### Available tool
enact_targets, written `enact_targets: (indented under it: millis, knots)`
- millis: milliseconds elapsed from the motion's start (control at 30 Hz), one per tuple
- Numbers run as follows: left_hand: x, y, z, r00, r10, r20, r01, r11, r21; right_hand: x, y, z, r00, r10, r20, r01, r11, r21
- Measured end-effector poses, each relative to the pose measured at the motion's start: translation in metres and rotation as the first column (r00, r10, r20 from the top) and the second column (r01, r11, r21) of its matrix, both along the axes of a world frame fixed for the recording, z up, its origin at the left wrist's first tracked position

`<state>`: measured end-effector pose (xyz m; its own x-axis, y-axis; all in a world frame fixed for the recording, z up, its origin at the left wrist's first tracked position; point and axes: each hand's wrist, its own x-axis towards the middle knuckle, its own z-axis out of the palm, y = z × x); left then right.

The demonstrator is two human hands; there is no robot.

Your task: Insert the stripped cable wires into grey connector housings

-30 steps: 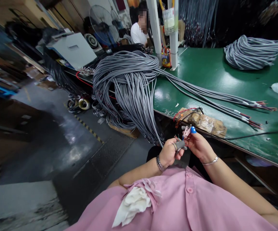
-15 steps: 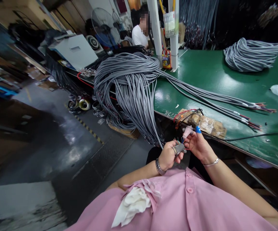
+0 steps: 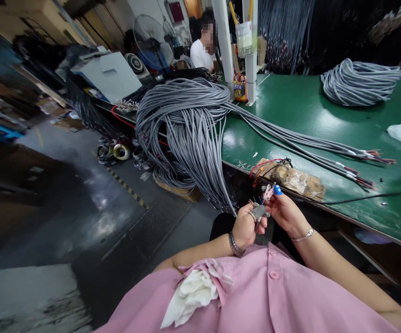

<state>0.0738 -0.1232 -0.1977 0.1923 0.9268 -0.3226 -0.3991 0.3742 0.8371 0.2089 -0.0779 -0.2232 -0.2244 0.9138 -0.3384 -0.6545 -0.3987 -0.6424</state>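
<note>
My left hand (image 3: pixel 245 227) is closed around the end of a grey cable (image 3: pixel 258 212), whose thin coloured wires fan out above the fingers. Close beside it on the right, my right hand (image 3: pixel 285 213) has its fingers pinched together at the wires; what lies between the fingertips is too small to make out. Its fingertips carry pink and blue coverings. A thick bundle of grey cables (image 3: pixel 193 125) hangs over the bench edge to the left of my hands. More cable ends with bared coloured wires (image 3: pixel 363 182) lie on the green bench.
Just beyond my hands, a taped wooden block (image 3: pixel 299 179) sits at the edge of the green bench (image 3: pixel 290 111). A coiled grey cable bundle (image 3: pixel 360 83) lies at the back right. White posts (image 3: pixel 224 41) stand behind, with a seated person (image 3: pixel 200 52) further back.
My right hand has moved slightly left, closer to my left hand, and its blue-covered finger has tilted inward. My left hand still holds the cable.
</note>
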Motion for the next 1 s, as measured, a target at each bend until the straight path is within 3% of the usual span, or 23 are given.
enact_targets:
  millis: [200, 400, 667, 833, 1000]
  knots:
    - [0.003, 0.000, -0.004, 1.000, 0.006, 0.000, -0.006, 1.000, -0.008, -0.004, 0.002, 0.002, 0.998, -0.047, -0.052, 0.048, 0.999, 0.011]
    - [0.004, -0.001, -0.008, 1.000, -0.018, -0.024, 0.018, 1.000, -0.001, -0.007, -0.001, 0.012, 1.000, -0.020, 0.003, 0.020, 0.997, 0.072]
    - [0.001, -0.004, -0.006, 1.000, 0.006, -0.012, -0.006, 1.000, 0.007, -0.008, -0.003, 0.011, 0.996, -0.013, -0.089, 0.012, 1.000, -0.015]
    - [-0.005, -0.010, -0.009, 0.997, 0.015, -0.078, -0.008, 0.995, 0.099, -0.002, 0.000, 0.015, 0.994, 0.077, -0.081, -0.078, 0.997, -0.014]
    - [-0.009, -0.006, -0.003, 0.965, 0.065, -0.253, -0.006, 0.974, 0.228, -0.002, 0.000, 0.013, 0.995, 0.024, 0.093, -0.032, 0.996, 0.084]
